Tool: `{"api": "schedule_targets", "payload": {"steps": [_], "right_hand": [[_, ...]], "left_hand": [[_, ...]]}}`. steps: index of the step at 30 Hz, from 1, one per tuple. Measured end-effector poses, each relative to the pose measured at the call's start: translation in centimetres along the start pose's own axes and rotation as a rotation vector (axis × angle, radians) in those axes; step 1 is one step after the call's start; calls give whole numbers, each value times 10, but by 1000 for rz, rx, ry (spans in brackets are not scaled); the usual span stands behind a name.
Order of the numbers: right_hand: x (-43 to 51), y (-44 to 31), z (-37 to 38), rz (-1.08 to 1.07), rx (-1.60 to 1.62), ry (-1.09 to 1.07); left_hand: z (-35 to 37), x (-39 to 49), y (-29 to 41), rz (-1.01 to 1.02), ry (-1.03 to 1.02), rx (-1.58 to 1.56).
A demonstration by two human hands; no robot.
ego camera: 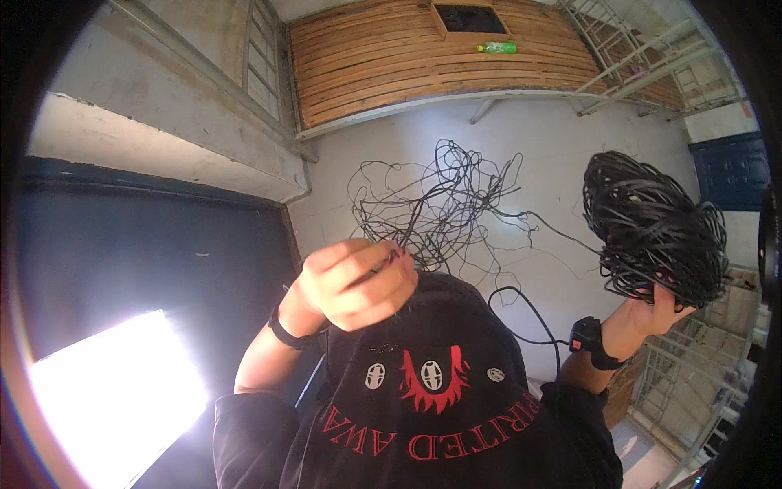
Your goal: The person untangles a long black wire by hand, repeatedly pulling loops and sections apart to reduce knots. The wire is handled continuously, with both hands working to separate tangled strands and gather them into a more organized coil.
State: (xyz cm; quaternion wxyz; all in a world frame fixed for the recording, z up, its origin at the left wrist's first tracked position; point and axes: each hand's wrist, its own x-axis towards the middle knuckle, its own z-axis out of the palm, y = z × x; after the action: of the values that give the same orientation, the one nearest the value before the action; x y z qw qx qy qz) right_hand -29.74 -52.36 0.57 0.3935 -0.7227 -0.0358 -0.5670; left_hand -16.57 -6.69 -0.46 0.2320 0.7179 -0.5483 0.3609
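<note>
A thick bundle of black cable (654,226) is gripped from below by my right hand (657,312), raised out to the right. In front of my chest, my left hand (360,284) is closed around thin black cable, most of which its fingers hide. Beyond that hand spreads a loose tangle of black cable (452,195), its strands looped and crossed over the pale floor. One strand (562,232) runs from the tangle across to the bundle. Near my right wrist, a separate black cord (531,305) loops down past the black wrist device (589,342).
A slatted wooden bed (379,67) stands ahead, with a green bottle (500,47) and a wooden box (470,18) on it. Metal frames (641,67) rise at the right. A dark blue door (153,250) is close on my left, brightly lit low down.
</note>
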Motion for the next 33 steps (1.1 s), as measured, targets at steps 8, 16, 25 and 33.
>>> {"api": "schedule_targets", "payload": {"steps": [8,16,25,33], "right_hand": [[44,-69,72,438,37,-574],[-42,-22,152,984,1728,-856],[-52,-50,167,1148,1279,-1291],[-53,-43,166,996,1186,-1201]], "left_hand": [[-1,-8,10,78,126,126],[9,4,18,158,369,-69],[6,14,26,305,380,-50],[2,18,32,329,377,-77]]}}
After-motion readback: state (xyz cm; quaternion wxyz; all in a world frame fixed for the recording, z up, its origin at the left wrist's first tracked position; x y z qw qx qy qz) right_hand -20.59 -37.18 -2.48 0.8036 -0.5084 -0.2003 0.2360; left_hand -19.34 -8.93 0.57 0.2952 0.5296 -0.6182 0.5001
